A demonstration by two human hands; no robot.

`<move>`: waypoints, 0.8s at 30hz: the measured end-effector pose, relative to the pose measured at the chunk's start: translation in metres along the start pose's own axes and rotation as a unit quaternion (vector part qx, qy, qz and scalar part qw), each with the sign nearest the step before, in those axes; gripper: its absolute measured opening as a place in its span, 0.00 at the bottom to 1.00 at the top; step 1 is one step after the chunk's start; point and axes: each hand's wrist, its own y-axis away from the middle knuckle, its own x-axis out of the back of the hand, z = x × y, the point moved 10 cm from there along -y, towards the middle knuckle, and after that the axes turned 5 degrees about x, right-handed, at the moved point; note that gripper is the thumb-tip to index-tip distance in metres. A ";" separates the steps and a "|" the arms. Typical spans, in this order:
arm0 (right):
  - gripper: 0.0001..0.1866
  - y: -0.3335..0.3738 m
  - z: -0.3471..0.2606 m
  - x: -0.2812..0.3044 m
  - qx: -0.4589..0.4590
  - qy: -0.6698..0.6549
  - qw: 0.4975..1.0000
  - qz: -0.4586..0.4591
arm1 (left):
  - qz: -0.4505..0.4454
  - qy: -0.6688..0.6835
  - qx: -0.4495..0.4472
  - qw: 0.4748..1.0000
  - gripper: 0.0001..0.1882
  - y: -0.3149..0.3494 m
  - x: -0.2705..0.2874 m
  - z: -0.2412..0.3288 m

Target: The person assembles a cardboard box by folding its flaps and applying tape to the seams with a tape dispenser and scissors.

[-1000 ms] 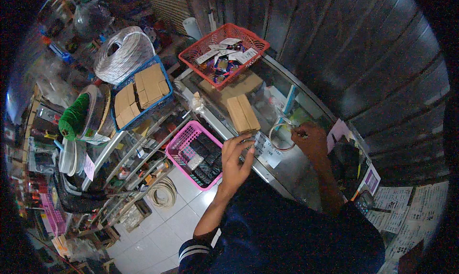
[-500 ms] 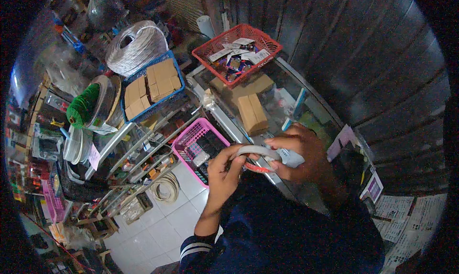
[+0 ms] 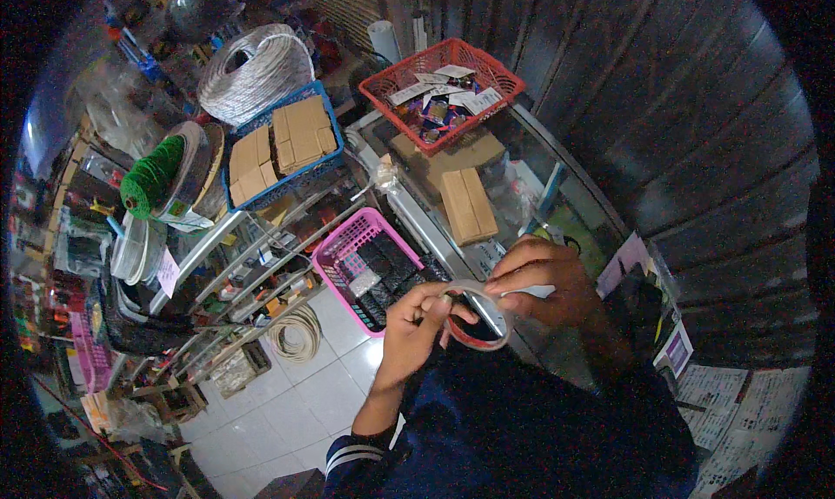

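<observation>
1. While both hands meet over the counter edge, they share one tape roll [image 3: 477, 314], a clear ring with a red core, held just above the person's dark lap.
2. Left hand [image 3: 415, 329] grasps the roll from the left side, its fingers curled over the near rim and the thumb up against the ring.
3. Right hand [image 3: 542, 280] clamps the roll from the top right, with the fingertips pinched on the outer edge of the tape.
4. Just left of the left hand sits a pink basket [image 3: 333, 257] filled with small dark packets.
5. Beyond the hands, on the glass counter [image 3: 574, 186], lie two tan boxes [image 3: 468, 205] side by side.
6. Farther back stands a red basket [image 3: 500, 75] with cards and small packets.
7. A blue tray [image 3: 323, 94] holds more tan boxes, and a coil of pale rope [image 3: 254, 71] lies behind it.
8. Green twine [image 3: 150, 175] sits on stacked rolls at the far left.
9. White cable [image 3: 296, 334] lies coiled on the tiled floor [image 3: 296, 395] below the shelves.
</observation>
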 end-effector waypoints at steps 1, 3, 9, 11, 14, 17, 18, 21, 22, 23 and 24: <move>0.13 0.001 0.002 0.001 0.002 0.000 1.000 0.008 | -0.009 0.010 0.016 1.000 0.14 0.001 -0.003 -0.006; 0.10 0.006 0.006 0.000 -0.001 0.004 1.000 0.010 | -0.024 0.036 0.056 0.998 0.15 0.003 -0.006 -0.020; 0.07 0.040 0.024 -0.017 -0.034 0.075 0.996 -0.017 | -0.062 0.115 0.161 0.978 0.16 0.010 -0.016 -0.069; 0.08 0.053 0.033 -0.028 -0.051 0.077 0.995 -0.024 | -0.062 0.019 0.152 0.986 0.18 0.013 -0.011 -0.078; 0.08 0.066 0.050 -0.043 -0.138 0.133 0.975 -0.113 | -0.004 -0.209 0.078 0.975 0.26 0.013 -0.002 -0.072; 0.06 0.073 0.058 -0.056 -0.185 0.134 0.958 -0.174 | 0.008 -0.294 -0.043 0.955 0.33 0.016 -0.016 -0.031; 0.06 0.071 0.053 -0.060 -0.156 0.153 0.958 -0.188 | -0.010 -0.279 -0.066 0.958 0.38 0.017 -0.021 -0.033; 0.07 0.071 0.041 -0.070 -0.092 0.207 0.947 -0.228 | 0.028 -0.222 0.015 0.975 0.39 0.015 -0.019 -0.049; 0.07 0.076 0.042 -0.073 -0.092 0.220 0.941 -0.239 | 0.049 -0.227 -0.039 0.972 0.36 0.016 -0.019 -0.049; 0.07 0.079 0.043 -0.074 -0.089 0.233 0.935 -0.251 | 0.049 -0.221 -0.018 0.974 0.35 0.017 -0.016 -0.060; 0.07 0.081 0.045 -0.075 -0.101 0.235 0.929 -0.266 | 0.048 -0.215 0.003 0.975 0.34 0.018 -0.014 -0.069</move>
